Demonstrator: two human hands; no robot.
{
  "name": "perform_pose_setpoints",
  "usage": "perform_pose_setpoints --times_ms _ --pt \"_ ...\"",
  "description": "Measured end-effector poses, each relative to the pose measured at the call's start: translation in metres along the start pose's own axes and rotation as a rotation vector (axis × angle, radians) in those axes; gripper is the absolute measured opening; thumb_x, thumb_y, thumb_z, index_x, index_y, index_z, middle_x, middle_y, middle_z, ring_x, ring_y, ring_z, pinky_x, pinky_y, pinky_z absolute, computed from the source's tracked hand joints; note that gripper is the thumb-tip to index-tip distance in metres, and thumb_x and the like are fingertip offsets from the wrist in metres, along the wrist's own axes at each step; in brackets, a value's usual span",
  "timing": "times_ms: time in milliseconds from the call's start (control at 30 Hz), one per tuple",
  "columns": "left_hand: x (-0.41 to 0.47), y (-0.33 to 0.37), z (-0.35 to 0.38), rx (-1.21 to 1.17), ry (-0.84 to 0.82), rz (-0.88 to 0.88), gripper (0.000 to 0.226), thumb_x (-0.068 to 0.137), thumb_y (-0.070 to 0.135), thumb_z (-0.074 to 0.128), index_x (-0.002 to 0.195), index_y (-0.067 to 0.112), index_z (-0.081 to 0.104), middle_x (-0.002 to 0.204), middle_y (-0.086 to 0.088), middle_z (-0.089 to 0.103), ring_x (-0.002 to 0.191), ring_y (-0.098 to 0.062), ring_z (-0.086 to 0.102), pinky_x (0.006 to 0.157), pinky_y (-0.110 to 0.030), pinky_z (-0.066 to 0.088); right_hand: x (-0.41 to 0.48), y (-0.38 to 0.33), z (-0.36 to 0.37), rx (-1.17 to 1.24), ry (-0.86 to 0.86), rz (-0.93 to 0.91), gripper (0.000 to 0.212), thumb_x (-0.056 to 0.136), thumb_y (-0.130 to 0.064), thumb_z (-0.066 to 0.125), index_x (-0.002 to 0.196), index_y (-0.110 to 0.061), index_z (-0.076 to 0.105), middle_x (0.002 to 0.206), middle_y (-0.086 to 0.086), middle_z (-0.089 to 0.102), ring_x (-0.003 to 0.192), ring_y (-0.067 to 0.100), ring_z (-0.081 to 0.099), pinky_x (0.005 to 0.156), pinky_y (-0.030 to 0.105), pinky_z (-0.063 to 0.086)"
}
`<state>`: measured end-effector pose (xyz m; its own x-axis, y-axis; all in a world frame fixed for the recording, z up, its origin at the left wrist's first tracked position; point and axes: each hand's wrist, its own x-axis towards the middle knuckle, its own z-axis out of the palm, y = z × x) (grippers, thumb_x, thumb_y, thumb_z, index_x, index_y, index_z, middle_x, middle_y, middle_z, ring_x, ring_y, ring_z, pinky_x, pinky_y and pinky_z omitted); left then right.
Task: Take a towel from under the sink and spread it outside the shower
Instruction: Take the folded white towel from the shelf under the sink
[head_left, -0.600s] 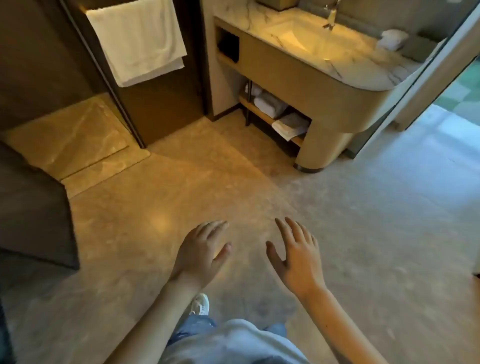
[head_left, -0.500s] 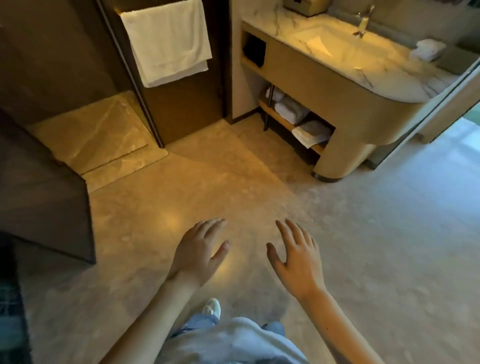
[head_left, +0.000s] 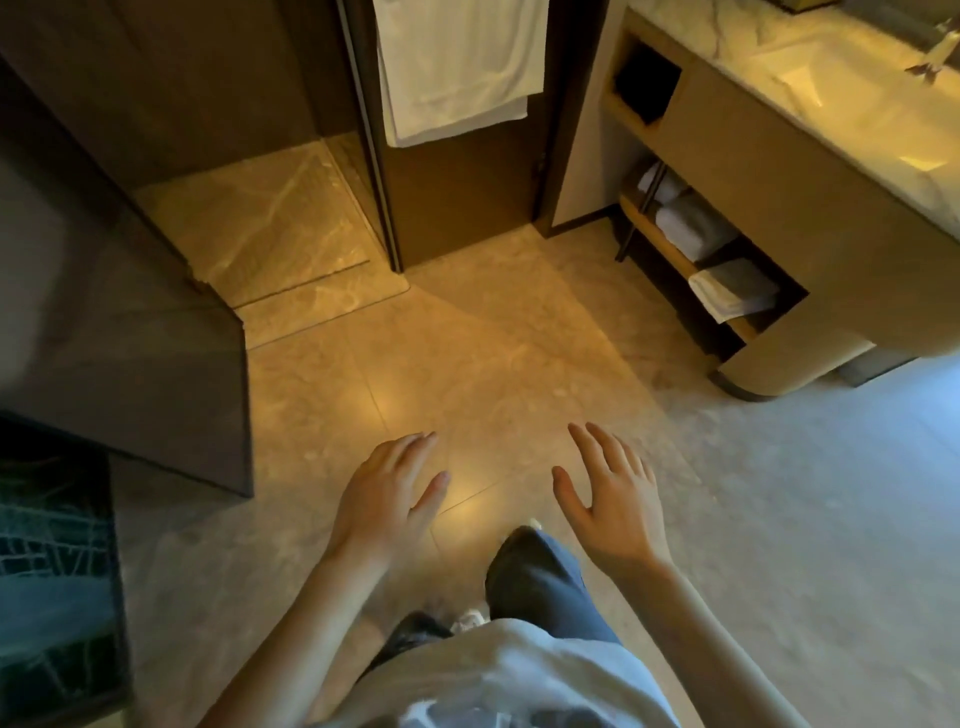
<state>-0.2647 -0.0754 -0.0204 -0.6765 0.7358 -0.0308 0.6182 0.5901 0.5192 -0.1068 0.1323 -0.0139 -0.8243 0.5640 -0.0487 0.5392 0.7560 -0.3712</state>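
Observation:
Folded white towels lie on the low shelf under the marble sink counter at the upper right; the nearest folded towel sits at the shelf's front end. The shower floor lies at the upper left behind a glass panel edge. My left hand and my right hand hover palm down over the floor tiles, fingers apart, holding nothing, well short of the shelf.
A white towel hangs on the dark door beside the shower. A dark glass door stands open at the left. My leg steps forward between my arms. A dark patterned surface sits at the lower left.
The view has swung left and closer, so the sink and shelf slid to the right edge. My hands stay spread in front of me, and my leg has come forward.

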Motion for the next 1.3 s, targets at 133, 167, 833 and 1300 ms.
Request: perform_pose_setpoints --times_ms 133,167,833,1300 --pt "0.06 -0.013 0.006 -0.012 -0.052 -0.023 0.063 0.094 0.058 0.027 0.142 0.02 0.046 0.143 0.003 0.049 0.131 -0.013 0.043 0.102 -0.029 0.039 0.074 0.003 0.01 -0.006 0.008 -0.004 0.058 0.096 -0.055 0.036 0.143 -0.022 0.047 0.145 0.003 0.05 0.133 0.023 0.045 0.108 0.04 0.035" --pt "0.081 -0.016 0.006 -0.012 -0.058 -0.03 0.064 0.093 0.058 0.026 0.142 0.021 0.045 0.144 0.003 0.049 0.132 -0.013 0.042 0.103 -0.031 0.04 0.096 0.004 0.011 -0.006 0.021 -0.009 0.057 0.096 -0.053 0.039 0.142 -0.021 0.048 0.143 0.003 0.052 0.131 0.024 0.047 0.107 0.041 0.037" --pt "0.492 -0.013 -0.039 0.088 -0.134 0.149 0.061 0.093 0.056 0.029 0.143 0.023 0.043 0.142 0.004 0.049 0.13 -0.016 0.043 0.101 -0.034 0.041 0.463 0.031 -0.044 0.04 0.064 0.034 0.055 0.096 -0.042 0.049 0.142 -0.011 0.049 0.142 0.013 0.051 0.131 0.028 0.046 0.107 0.045 0.038" --pt "0.84 -0.003 -0.078 0.202 -0.327 0.608 0.053 0.097 0.044 0.045 0.142 0.015 0.044 0.143 -0.003 0.049 0.133 -0.019 0.042 0.106 -0.029 0.032 0.646 0.059 -0.049 0.028 0.367 0.532 0.057 0.094 -0.059 0.04 0.14 -0.027 0.045 0.14 -0.002 0.053 0.13 0.021 0.046 0.106 0.041 0.037"
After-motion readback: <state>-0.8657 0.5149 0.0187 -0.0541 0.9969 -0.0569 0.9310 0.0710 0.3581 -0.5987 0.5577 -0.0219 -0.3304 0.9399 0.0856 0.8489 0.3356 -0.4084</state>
